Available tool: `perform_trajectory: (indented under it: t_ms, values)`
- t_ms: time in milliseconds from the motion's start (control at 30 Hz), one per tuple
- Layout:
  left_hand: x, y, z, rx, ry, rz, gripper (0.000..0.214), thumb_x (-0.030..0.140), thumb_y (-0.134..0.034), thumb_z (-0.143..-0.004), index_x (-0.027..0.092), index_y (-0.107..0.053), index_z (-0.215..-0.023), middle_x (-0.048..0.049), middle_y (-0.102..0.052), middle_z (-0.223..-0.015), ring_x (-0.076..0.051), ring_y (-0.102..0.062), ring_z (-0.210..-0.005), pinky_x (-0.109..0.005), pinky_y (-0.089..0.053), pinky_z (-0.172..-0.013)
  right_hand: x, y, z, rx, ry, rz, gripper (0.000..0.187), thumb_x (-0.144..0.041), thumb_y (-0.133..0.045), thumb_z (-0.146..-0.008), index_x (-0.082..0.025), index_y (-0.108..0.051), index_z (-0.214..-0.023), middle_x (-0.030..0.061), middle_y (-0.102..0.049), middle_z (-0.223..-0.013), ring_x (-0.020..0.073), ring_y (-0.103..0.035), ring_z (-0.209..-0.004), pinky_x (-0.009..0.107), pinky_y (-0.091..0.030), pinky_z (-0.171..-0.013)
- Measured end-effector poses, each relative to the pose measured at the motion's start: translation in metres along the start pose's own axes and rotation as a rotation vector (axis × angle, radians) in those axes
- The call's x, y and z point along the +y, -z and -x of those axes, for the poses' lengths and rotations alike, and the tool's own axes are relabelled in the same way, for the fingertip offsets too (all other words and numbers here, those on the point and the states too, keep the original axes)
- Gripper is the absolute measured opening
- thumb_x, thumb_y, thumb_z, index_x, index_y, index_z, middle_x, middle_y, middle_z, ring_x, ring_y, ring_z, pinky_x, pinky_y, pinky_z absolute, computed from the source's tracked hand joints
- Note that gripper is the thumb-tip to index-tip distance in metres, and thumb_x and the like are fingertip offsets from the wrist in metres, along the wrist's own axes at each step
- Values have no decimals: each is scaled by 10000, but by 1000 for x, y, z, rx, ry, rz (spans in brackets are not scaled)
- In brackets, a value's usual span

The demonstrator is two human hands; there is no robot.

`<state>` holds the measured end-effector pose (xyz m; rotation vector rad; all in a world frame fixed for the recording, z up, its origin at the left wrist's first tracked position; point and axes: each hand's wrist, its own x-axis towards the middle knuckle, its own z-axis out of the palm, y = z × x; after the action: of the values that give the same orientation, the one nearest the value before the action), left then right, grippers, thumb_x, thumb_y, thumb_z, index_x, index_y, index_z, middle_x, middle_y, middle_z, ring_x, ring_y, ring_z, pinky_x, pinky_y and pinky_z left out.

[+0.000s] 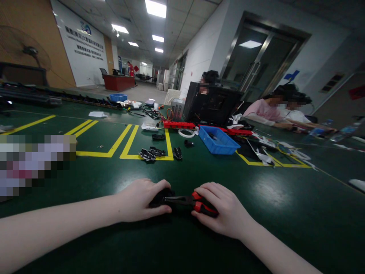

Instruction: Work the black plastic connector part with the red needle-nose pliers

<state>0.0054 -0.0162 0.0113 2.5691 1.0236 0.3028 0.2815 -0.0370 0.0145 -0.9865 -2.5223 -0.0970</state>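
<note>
Knuckles up, our left hand (pixel 142 201) grips a black part (pixel 156 199) toward the surface's (pixel 176 243) near edge; pliers (pixel 184 199) point left at it, our right hand (pixel 226 209) curled around their red handles, forearm slanting inward.

Pliers (pixel 186 200): dark metal, red-and-black handles slightly parted, nose pointing left
Black part (pixel 157 198): small, mostly covered, exact shape unclear
Nose: overlaps the black part in view; bite hard to tell
</note>
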Motion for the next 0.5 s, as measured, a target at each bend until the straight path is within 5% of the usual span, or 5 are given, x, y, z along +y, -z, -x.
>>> perform_trajectory:
  t_ms: [267, 500]
  values:
    - [-5, -2, -1, -15, -20, -3, 384, 447, -580, -900, 253, -482, -1217, -33, -698, -954, -230, -658, -770, -284, -401, -608, -5, 4, -4, -144, -137, -124, 252, -331, -679, -782, -193, -633, -988, 42, -661, -914, 173, -608, -787, 306, -500, -690]
    - [3, 4, -1, -42, -13, -8, 363, 453, -572, -910, 246, -506, -1201, -34, -703, -947, -229, -662, -777, -285, -406, -619, -5, 5, -5, -145, -162, -105, 300, -366, -709, -754, -204, -635, -996, 36, -670, -956, 187, -608, -820, 330, -482, -721]
